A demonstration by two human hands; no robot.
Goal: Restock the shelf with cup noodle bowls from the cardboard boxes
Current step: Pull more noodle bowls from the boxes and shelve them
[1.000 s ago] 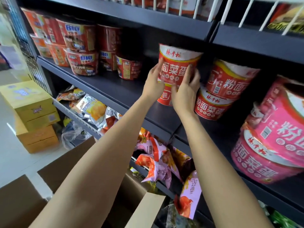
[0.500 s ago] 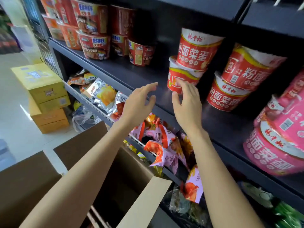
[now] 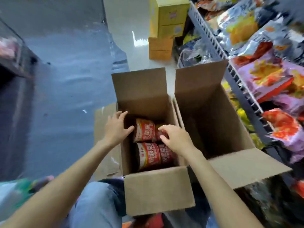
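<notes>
Both hands reach into the left cardboard box (image 3: 158,191), whose 4 flaps stand open. Red cup noodle bowls (image 3: 145,132) lie on their sides at its bottom, apparently 4, though blur makes the count unsure. The left hand (image 3: 117,127) spreads relaxed fingers at the box's left wall, thumb near a far bowl; the right hand (image 3: 176,137) hovers just above the bowls, fingers loosely bent, grasping nothing. The far half of the box looks free. Beside it, touching, stands a second box (image 3: 213,122) against the wire shelf edge (image 3: 230,69).
</notes>
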